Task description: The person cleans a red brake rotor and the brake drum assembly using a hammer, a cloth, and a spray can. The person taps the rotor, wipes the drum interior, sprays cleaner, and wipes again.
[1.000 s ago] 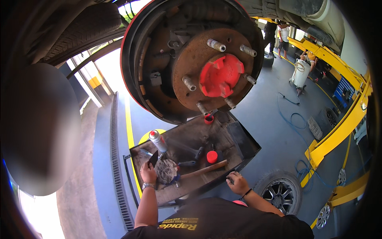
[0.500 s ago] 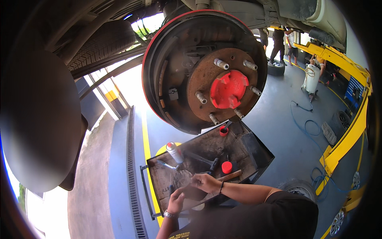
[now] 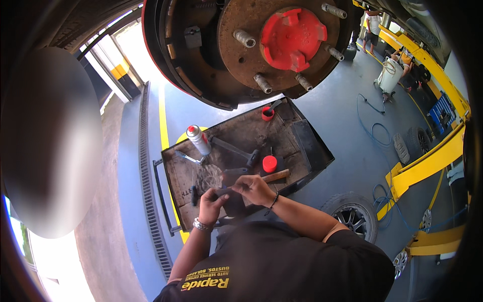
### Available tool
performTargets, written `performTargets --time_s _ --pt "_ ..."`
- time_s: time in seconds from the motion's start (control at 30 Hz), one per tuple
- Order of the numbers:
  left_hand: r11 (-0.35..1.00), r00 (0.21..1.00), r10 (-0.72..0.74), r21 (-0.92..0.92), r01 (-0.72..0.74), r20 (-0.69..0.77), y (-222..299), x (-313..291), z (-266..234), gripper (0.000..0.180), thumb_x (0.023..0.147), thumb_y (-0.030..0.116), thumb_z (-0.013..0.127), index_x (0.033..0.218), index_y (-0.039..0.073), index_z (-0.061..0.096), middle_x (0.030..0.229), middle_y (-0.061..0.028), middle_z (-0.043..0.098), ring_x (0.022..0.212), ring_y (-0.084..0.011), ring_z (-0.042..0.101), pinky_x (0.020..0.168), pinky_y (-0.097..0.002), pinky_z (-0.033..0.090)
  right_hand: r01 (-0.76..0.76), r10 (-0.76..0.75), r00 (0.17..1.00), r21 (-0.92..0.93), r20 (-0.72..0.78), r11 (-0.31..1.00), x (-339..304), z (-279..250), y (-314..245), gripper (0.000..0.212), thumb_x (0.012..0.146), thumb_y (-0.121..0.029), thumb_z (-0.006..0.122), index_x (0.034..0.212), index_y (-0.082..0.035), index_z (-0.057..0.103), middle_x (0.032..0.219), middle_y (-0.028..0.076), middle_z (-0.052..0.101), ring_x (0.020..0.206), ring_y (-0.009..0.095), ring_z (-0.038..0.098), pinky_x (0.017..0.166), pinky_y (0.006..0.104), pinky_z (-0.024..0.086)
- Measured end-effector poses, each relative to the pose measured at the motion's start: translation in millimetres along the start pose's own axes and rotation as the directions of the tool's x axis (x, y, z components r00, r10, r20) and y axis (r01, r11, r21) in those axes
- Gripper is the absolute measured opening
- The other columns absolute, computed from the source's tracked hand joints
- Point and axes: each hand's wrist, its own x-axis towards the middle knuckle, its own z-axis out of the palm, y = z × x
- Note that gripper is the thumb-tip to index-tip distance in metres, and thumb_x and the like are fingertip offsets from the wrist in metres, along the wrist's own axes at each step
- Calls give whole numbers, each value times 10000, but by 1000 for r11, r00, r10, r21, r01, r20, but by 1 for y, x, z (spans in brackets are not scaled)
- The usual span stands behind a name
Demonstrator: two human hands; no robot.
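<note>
Over the near edge of a black tool tray (image 3: 322, 163), my left hand (image 3: 212, 202) and my right hand (image 3: 253, 190) are close together, fingers pinched. Between them is a dark brown sheet (image 3: 233, 204), possibly sandpaper; my fingers partly cover it. Just beyond my hands, a hammer (image 3: 234, 151), a ratchet (image 3: 188, 157) and a white spray can (image 3: 198, 140) are on the tray. A wooden handle (image 3: 276, 175) and a red-lidded container (image 3: 269, 163) are near my right hand. Above the tray hangs a rusty wheel hub (image 3: 241, 60) with studs, a red center cap (image 3: 292, 39) and exposed brake shoes (image 3: 183, 75).
A red cup (image 3: 267, 113) with a dark tool in it stands at the tray's far end. A wheel (image 3: 352, 216) lies to the right, near a yellow lift arm (image 3: 432, 156) and a blue hose (image 3: 372, 131). Other people (image 3: 372, 27) stand in the back right.
The view has tilted down, so the hub sits higher and my torso shows more. My hands still hold the sheet, which now shows less between my fingers.
</note>
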Motion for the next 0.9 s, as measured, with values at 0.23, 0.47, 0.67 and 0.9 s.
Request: performTargets --time_s 0.23,0.47,0.67,0.9 --pt "976 984 -170 -125 176 58 -27 7 21 249 941 136 659 1144 -6 639 995 -29 683 861 -97 622 757 -261 514 -215 251 955 210 -159 954 -30 -4 9 218 890 -195 741 846 3 660 729 68 648 706 91 611 637 288 490" --pt "887 928 -354 -276 372 111 -18 -10 23 282 935 178 677 1159 20 612 1014 -63 677 880 -166 669 779 -334 568 -235 236 971 35 -46 971 -45 10 32 167 952 -171 656 898 -14 640 709 23 614 670 77 562 616 269 469" --pt "817 908 -413 -471 333 -74 -38 -38 -5 243 973 154 599 1165 5 603 1036 -100 679 918 -222 679 802 -361 572 -352 316 912 103 261 930 -21 42 42 269 986 -250 602 911 7 626 733 76 640 687 121 591 638 309 483" --pt "783 755 -397 -622 -17 -521 -71 -98 -44 220 967 114 582 1163 14 578 1070 -148 680 1004 -307 669 837 -441 563 -73 105 968 -145 226 987 3 76 73 242 925 -244 665 1020 -23 634 838 113 642 757 225 637 692 339 503"
